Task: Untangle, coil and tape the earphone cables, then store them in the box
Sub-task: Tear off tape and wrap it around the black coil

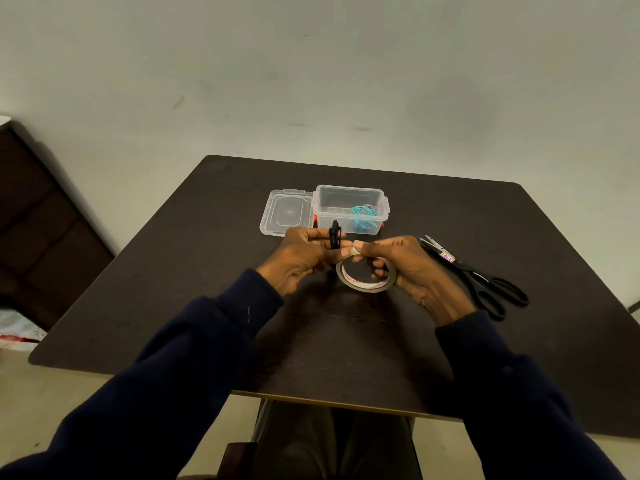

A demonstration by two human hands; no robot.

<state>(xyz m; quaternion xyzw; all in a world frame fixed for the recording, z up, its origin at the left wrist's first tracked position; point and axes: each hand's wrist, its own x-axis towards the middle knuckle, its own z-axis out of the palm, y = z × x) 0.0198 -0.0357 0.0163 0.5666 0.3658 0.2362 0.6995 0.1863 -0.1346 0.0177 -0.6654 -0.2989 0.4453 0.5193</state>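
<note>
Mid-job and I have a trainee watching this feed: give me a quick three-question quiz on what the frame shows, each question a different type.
1. True or false: the clear box already has a teal cable inside it.
2. Multiple choice: the right hand grips A) the scissors, B) the tape roll, C) the box lid.
3. Fill in: the coiled cable held in the left hand is ____ in colour.

Key: 1 true; 2 B; 3 black.
</note>
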